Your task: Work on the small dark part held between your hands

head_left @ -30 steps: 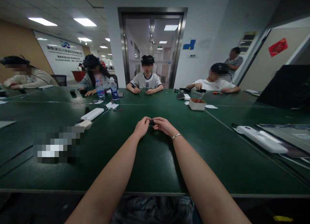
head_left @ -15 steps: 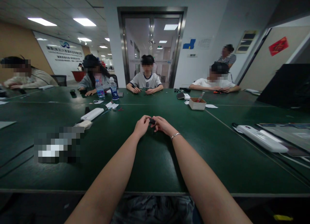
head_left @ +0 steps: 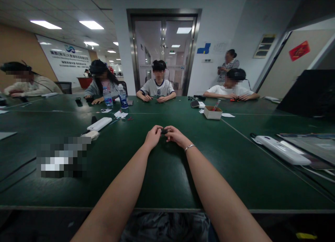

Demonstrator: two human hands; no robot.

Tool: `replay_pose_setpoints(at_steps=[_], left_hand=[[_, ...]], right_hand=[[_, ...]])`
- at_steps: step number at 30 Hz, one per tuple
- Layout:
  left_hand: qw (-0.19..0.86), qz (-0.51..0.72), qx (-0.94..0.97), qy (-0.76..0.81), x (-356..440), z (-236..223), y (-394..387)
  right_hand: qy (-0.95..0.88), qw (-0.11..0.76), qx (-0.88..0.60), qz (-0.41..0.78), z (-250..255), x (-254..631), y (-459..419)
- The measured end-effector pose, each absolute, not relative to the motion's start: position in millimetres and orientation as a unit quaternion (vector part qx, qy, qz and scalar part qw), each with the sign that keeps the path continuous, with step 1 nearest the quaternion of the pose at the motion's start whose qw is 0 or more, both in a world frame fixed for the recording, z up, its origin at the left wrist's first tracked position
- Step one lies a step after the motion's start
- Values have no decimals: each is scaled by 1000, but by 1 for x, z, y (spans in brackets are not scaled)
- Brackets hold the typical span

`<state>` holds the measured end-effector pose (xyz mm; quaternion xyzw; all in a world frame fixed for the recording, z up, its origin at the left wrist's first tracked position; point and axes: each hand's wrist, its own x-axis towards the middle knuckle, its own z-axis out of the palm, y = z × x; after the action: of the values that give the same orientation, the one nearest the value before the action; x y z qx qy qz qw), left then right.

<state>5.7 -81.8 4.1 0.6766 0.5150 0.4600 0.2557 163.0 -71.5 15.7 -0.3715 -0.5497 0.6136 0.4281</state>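
Both my arms reach forward over a dark green table. My left hand and my right hand meet at the middle of it, fingers curled and pinched together on a small black object held between them just above the tabletop. A thin bracelet circles my right wrist. The object is too small to make out further.
A white remote-like device lies to the left, another white device to the right beside a laptop. A small cardboard box and two water bottles stand farther off. Several people sit along the far side; one stands by the wall.
My hands have stayed together on the small black object with only slight finger movement. The standing person at the back has walked leftward.
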Motion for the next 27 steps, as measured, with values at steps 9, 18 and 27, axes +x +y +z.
replay_pose_setpoints(at_steps=[9, 18, 27], left_hand=[[267, 458, 672, 516, 5, 5, -84], [249, 457, 676, 521, 6, 3, -82], [261, 450, 675, 523, 6, 4, -83]], right_hand=[[-535, 423, -379, 626, 20, 164, -76], [-526, 428, -395, 620, 17, 163, -72], [-536, 422, -404, 610, 13, 161, -69]])
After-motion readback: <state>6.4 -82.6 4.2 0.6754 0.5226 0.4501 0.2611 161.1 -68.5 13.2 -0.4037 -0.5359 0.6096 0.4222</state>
